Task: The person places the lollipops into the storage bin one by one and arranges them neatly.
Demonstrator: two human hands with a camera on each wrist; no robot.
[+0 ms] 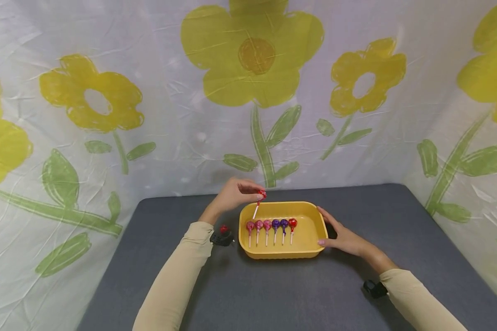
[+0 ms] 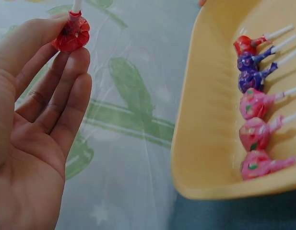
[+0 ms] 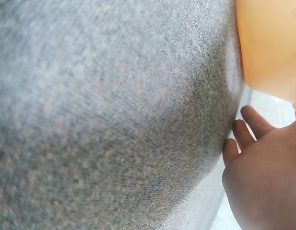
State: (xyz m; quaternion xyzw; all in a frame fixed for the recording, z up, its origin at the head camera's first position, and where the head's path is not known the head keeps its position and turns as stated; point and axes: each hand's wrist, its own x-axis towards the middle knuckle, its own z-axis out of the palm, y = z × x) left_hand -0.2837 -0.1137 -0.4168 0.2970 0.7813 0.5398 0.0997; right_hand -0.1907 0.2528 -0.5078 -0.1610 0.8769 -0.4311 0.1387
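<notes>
My left hand (image 1: 237, 195) pinches a red-wrapped lollipop (image 2: 74, 34) by its head between thumb and fingertips. Its white stick points down over the back left rim of a yellow tray (image 1: 310, 236). Inside the tray lie several lollipops in a row, sticks toward me: three pink ones (image 1: 258, 224), two purple ones (image 1: 275, 224) and a red one (image 1: 292, 223) at the right end. At the tray's right side my right hand (image 1: 344, 238) holds the rim, thumb at the front corner and fingers farther back; the right wrist view hides most of that grip.
Beside the left wrist, a small red ball-shaped thing (image 1: 223, 228) shows behind the black wrist camera (image 1: 222, 238). The tray stands on a dark grey table (image 1: 265, 294). A pale curtain with yellow flowers (image 1: 170, 151) hangs along the table's back and sides.
</notes>
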